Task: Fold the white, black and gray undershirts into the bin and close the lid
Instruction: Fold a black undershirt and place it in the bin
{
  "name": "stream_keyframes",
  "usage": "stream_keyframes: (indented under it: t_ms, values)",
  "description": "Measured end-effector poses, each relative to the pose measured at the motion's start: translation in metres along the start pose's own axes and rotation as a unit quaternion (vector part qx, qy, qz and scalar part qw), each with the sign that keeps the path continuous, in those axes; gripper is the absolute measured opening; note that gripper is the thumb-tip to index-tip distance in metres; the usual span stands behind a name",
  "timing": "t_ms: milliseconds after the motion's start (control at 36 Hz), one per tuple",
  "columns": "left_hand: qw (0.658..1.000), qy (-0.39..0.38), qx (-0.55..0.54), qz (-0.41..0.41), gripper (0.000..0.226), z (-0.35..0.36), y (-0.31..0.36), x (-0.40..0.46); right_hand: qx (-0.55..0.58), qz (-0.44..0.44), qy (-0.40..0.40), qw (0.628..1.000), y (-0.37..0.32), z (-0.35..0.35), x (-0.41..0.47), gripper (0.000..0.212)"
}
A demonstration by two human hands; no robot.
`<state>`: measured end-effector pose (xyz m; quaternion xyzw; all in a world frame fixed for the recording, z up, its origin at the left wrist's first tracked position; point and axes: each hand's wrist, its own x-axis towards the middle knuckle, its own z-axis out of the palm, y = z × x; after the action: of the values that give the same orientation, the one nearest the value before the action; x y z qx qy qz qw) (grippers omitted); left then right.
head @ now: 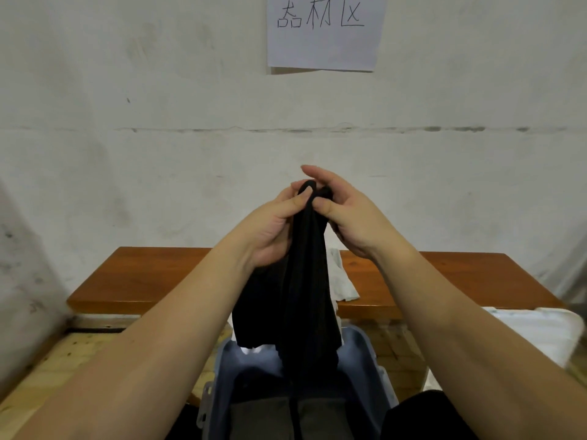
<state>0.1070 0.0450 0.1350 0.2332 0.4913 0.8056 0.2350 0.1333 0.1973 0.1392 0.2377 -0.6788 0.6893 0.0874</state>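
Against a scuffed white wall at frame centre, left hand (273, 223) and right hand (352, 217) pinch the black undershirt (298, 296), hanging bunched over the open bin (365, 350).

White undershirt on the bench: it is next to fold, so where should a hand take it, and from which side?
Probably grip the white undershirt at its near right corner, which lies flat by the bench front edge, coming down from above. Its left part is hidden behind the black undershirt held up by both hands.

White paper sheet (324, 36) on wall: handwritten Chinese "器材区" (top of characters cut off by frame edge).
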Motion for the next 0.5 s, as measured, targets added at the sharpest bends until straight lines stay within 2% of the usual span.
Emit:
stream_keyframes:
  t_ms: [56, 111, 222, 278, 389, 444, 500]
  values:
    - [1.0, -0.004, 0.018, -0.021, 0.05, -0.003, 0.001, -0.002, -0.024, 0.015, -0.012, 1.0, -0.002, -0.001, 0.0, 0.037]
    - [0.997, 0.023, 0.059, -0.038, 0.053, -0.009, 0.001, -0.002, -0.052, 0.017, -0.002, 0.998, -0.002, -0.001, -0.001, 0.031]
    - [0.989, 0.046, 0.13, -0.054, 0.079, -0.009, 0.005, -0.009, -0.119, 0.019, 0.001, 0.993, -0.004, -0.005, -0.001, 0.023]
    - [0.982, 0.064, 0.169, -0.055, 0.073, -0.01, 0.008, -0.014, -0.14, 0.023, -0.005, 0.99, -0.003, -0.005, -0.001, 0.017]
    - [0.955, 0.105, 0.276, -0.034, 0.042, -0.021, 0.007, -0.021, -0.205, 0.032, -0.01, 0.978, 0.002, -0.007, 0.0, 0.011]
    - [0.946, 0.111, 0.302, -0.036, 0.046, -0.027, 0.005, -0.031, -0.215, 0.035, 0.0, 0.976, 0.004, -0.009, 0.0, 0.012]
    - [0.934, 0.08, 0.342, -0.065, 0.059, -0.032, 0.001, -0.043, -0.212, 0.034, 0.012, 0.977, 0.003, -0.011, 0.0, 0.013]
